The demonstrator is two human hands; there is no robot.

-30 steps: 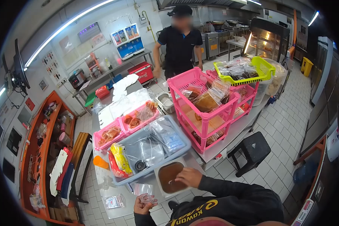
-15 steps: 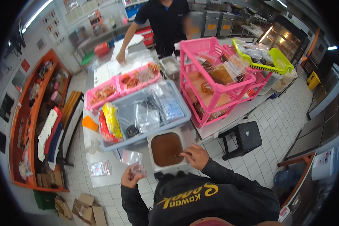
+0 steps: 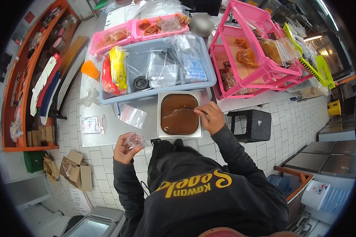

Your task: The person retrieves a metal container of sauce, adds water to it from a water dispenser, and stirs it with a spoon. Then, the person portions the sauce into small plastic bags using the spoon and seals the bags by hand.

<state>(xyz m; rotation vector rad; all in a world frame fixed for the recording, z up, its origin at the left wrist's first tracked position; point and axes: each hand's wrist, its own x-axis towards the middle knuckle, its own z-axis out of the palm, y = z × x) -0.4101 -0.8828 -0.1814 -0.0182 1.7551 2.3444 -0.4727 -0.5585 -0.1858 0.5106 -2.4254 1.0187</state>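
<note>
My left hand (image 3: 124,149) is closed round a small clear plastic cup (image 3: 135,139), held off the table's front edge with its mouth up. A square metal pan (image 3: 160,133) of brown sauce (image 3: 178,123) stands at the front of the table. Over the pan's right rim, my right hand (image 3: 212,118) pinches the handle of a spoon (image 3: 191,109). The spoon's far end reaches the sauce, where a pale streak shows on the surface; its bowl is hard to make out.
Behind the pan lies a blue-grey tray (image 3: 154,91) with bags and a black round lid. Small zip bags (image 3: 133,116) lie left of the pan. A pink tiered rack (image 3: 261,75) stands right, above a black stool (image 3: 254,125). An orange cup (image 3: 90,69) is at left.
My view has tilted down. My right hand's spoon has moved further over the sauce, and a pale streak now crosses its surface. The co-worker across the table has mostly left view.
</note>
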